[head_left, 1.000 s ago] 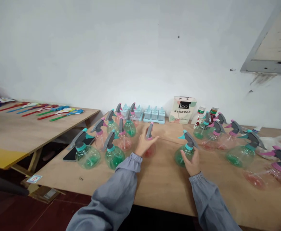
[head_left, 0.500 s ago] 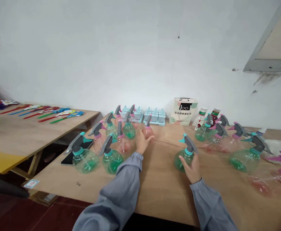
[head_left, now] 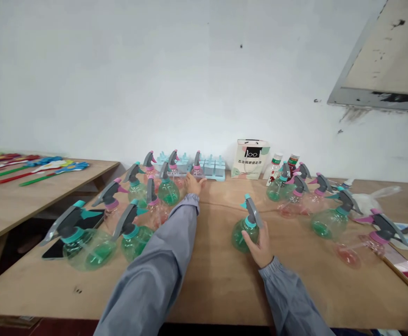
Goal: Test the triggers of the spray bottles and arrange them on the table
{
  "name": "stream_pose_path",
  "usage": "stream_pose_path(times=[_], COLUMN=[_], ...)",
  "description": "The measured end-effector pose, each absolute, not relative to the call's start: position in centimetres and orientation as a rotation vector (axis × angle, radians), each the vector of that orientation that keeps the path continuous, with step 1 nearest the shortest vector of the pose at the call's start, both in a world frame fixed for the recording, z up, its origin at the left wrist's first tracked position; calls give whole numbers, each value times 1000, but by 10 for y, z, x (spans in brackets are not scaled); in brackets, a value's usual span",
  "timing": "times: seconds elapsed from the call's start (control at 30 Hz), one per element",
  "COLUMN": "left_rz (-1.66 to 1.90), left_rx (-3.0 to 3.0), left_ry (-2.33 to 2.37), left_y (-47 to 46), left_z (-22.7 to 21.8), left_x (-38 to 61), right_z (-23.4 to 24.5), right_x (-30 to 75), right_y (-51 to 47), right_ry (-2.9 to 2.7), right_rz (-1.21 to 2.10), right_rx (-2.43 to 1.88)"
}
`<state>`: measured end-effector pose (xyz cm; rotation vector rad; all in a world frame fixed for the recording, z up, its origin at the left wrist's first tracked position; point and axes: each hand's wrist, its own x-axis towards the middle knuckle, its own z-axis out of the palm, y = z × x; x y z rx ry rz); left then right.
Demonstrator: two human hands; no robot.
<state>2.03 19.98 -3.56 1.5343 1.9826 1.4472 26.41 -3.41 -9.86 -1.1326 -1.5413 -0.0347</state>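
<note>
My left hand [head_left: 194, 184] reaches to the back of the table, its fingers closed at a pink spray bottle [head_left: 197, 171] with a grey trigger head; the hand hides the bottle's lower part. In front of the right side of my body, my right hand [head_left: 259, 246] is wrapped round a green spray bottle [head_left: 240, 234] with a turquoise collar, which stands upright. Left of my left hand are several green and pink bottles, among them a green spray bottle [head_left: 169, 190] and a pink spray bottle [head_left: 157, 212].
Blue ice-pop moulds [head_left: 214, 169] and a paper bag [head_left: 249, 161] stand by the wall. On the right are more spray bottles, among them a green one [head_left: 329, 224], and a phone [head_left: 404, 268]. Another table [head_left: 25, 200] holds colourful long-handled plastic hands.
My left hand has moved the pink bottle back towards the ice-pop moulds. My right hand keeps its hold on the green bottle. The camera view has turned rightward.
</note>
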Motion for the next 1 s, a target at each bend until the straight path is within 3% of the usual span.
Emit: stream_pose_path(times=[0.13, 0.23, 0.4, 0.53, 0.73, 1.0], left_rz=[1636, 1807, 1394, 1149, 1257, 986], left_rx=[1490, 1601, 2019, 2012, 1713, 1405], left_ry=[1912, 1490, 551, 631, 791, 612], left_y=[182, 146, 57, 4, 5, 9], left_z=[-33, -34, -33, -31, -29, 3], left_x=[35, 54, 74, 85, 76, 29], right_z=[-106, -111, -115, -122, -100, -41], right_x=[263, 260, 246, 231, 238, 390], right_y=[-32, -30, -32, -39, -42, 41], right_ry=[-1554, -1565, -1506, -1606, -1789, -851], right_rz=[0, 50, 38, -34, 80, -274], right_rx=[-1119, -1139, -1194, -1200, -1123, -1445])
